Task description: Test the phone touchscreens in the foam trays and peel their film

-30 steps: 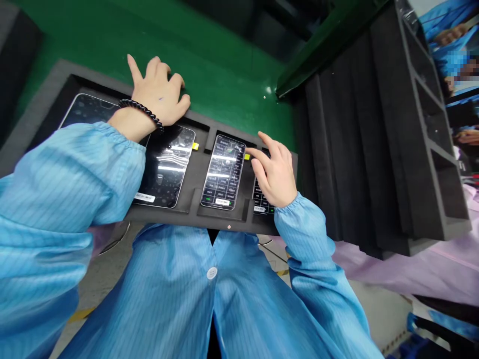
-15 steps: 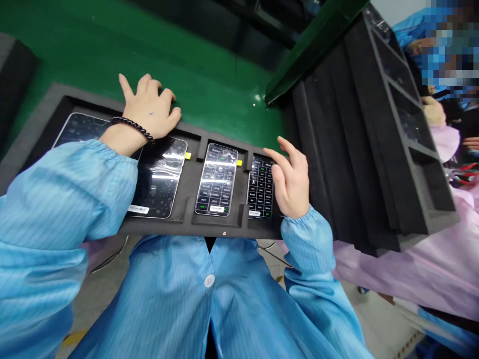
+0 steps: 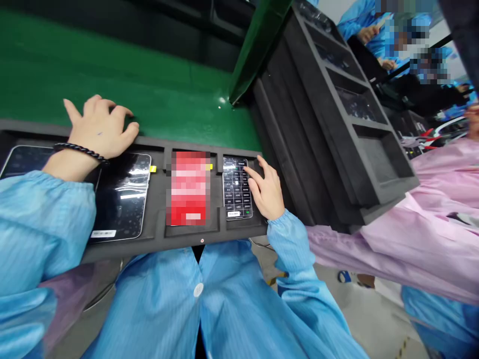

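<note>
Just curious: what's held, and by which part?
Nothing is gripped. The right hand only touches a smartphone in its foam tray; the left hand rests on the tray.

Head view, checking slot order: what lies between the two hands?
In the head view, a phone with a pixelated red screen, lying in its own slot of the black foam tray.

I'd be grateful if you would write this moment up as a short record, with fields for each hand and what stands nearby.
Left hand: palm down at the far edge of the black foam tray
Wrist: black braided bracelet on the left
Right hand: fingers on the rightmost phone
Nearby: stacked foam trays; a co-worker's pink gown
</note>
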The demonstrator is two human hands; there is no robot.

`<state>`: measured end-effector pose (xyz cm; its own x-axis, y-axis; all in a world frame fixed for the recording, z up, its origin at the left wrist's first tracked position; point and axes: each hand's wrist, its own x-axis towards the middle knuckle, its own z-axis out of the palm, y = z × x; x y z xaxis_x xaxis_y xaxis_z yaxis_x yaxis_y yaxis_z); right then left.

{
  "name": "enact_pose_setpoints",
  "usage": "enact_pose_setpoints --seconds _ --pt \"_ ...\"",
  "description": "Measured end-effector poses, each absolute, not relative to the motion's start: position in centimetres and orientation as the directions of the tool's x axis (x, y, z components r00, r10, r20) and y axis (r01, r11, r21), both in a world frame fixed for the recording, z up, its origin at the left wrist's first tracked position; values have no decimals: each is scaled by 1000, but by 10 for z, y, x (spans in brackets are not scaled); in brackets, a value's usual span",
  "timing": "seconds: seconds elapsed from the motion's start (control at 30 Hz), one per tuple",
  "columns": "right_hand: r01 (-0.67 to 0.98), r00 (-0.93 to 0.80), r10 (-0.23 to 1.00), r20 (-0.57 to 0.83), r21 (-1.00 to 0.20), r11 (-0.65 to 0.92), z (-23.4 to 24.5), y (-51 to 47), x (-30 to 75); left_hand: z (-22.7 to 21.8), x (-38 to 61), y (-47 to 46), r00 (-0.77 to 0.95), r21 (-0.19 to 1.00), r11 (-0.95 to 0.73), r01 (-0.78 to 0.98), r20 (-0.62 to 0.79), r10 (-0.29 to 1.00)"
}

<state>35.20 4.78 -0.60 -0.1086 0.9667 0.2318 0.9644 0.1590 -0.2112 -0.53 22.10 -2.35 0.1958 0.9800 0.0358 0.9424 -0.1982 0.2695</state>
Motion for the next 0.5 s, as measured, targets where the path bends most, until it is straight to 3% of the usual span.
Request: enact_pose_setpoints --seconds 0.27,0.5 --pt "921 -32 942 333 -355 157 3 36 359 -13 -4 225 266 189 -259 947 -13 964" --pt "877 -58 962 266 -447 177 -14 46 352 0 1 223 326 199 -288 937 -195 925"
